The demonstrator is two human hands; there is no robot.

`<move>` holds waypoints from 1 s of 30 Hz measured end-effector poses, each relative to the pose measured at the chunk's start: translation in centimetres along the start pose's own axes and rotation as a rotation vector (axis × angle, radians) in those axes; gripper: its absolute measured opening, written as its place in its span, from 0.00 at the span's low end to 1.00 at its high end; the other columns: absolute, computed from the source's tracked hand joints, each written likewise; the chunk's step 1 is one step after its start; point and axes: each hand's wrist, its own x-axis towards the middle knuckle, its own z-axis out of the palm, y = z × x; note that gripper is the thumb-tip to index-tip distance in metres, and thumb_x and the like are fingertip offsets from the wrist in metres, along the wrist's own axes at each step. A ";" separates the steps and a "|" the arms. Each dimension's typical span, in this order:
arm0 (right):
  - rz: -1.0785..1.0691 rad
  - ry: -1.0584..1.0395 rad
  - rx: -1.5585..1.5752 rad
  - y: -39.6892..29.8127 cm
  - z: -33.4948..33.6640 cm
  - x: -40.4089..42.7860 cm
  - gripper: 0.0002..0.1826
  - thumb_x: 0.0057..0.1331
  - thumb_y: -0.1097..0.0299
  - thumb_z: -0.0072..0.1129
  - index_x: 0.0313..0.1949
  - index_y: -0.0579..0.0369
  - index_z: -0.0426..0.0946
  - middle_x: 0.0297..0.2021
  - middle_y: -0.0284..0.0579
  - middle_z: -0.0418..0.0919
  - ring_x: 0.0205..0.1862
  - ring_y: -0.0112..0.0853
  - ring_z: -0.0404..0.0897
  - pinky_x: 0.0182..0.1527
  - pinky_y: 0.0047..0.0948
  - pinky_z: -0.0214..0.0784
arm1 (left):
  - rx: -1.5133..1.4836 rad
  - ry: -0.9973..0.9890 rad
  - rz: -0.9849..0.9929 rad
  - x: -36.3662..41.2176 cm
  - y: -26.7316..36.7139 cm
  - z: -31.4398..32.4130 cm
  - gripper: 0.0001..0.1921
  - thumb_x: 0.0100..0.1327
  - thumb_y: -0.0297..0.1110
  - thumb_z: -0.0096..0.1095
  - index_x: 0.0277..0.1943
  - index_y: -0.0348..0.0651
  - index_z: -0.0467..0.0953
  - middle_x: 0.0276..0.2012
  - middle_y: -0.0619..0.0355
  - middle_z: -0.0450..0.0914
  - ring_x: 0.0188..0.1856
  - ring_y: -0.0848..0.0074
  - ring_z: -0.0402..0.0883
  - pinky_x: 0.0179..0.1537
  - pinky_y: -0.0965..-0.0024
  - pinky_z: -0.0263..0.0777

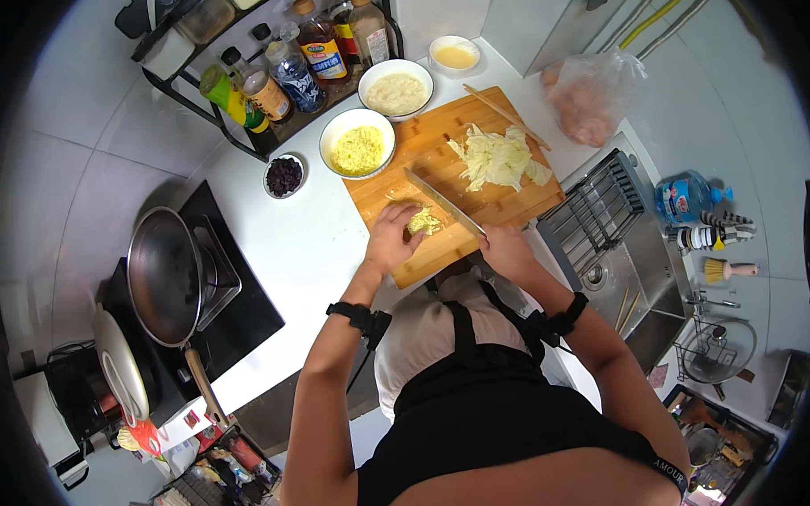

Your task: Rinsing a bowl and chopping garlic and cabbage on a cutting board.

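Observation:
My right hand [507,251] is closed on the handle of a kitchen knife [445,201], whose blade slants across the wooden cutting board [405,270]. Beside it, my left hand [394,237] rests on the board with curved fingers around a small pile of chopped cabbage [422,221]; whether it grips any is hidden. A larger heap of cabbage leaves [497,157] lies on the far right of the board, near a pair of wooden chopsticks [507,117]. At the board's upper left edge stands a white bowl of finely chopped yellow food [358,151].
Behind the board stand a bowl of pale paste [396,93] and a bowl of yellowish liquid [455,56]. A small dark-filled bowl [284,176] sits left. A frying pan [166,278] rests on the stove; the sink [636,272] and a bag of meat [584,103] are right.

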 end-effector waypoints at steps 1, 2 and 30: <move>0.000 0.001 -0.006 -0.3 0.0 0.1 0.09 0.62 0.65 0.49 0.31 0.59 0.73 0.26 0.57 0.77 0.33 0.53 0.77 0.37 0.51 0.69 | 0.000 0.001 -0.003 -0.4 0.1 0.3 0.23 0.52 0.32 0.68 0.53 0.40 0.75 0.52 0.51 0.75 0.56 0.57 0.70 0.59 0.62 0.64; 0.000 0.002 -0.013 -0.5 0.0 0.1 0.09 0.62 0.66 0.49 0.31 0.59 0.73 0.26 0.57 0.77 0.33 0.53 0.77 0.37 0.51 0.69 | 0.024 0.008 -0.005 -0.8 0.1 0.6 0.24 0.51 0.33 0.69 0.53 0.40 0.74 0.52 0.51 0.75 0.55 0.58 0.70 0.59 0.62 0.64; -0.063 -0.135 -0.106 -2.6 0.2 0.0 0.07 0.60 0.70 0.48 0.33 0.60 0.74 0.25 0.58 0.79 0.30 0.51 0.80 0.33 0.47 0.72 | 0.106 0.331 -0.043 -0.7 1.0 3.9 0.06 0.53 0.26 0.66 0.33 0.35 0.77 0.35 0.48 0.78 0.40 0.55 0.75 0.42 0.59 0.71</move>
